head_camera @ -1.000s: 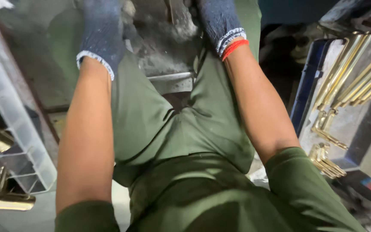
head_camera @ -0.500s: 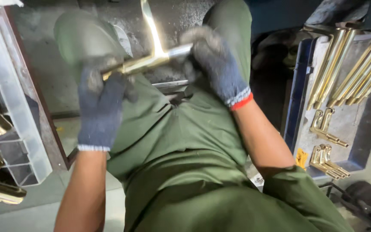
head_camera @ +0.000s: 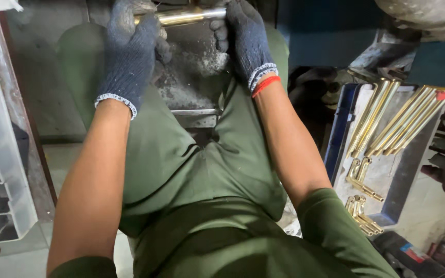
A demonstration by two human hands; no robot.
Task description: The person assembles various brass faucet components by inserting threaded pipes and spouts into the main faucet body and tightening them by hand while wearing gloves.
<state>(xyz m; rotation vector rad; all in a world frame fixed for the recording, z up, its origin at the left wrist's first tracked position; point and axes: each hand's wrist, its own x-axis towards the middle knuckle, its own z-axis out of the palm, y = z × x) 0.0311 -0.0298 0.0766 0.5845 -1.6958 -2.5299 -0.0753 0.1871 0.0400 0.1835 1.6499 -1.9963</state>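
While gripped, brass rod [head_camera: 189, 16] between gloves

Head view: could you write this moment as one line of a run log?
left hand: gloved, grips brass rod | right hand: gloved, grips same rod | rod: level | tray at right: more brass parts

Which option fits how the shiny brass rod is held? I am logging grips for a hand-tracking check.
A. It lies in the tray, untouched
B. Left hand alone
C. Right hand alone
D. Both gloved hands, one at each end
D: the left hand and the right hand, both in dark knit gloves, grip opposite ends of the brass rod.
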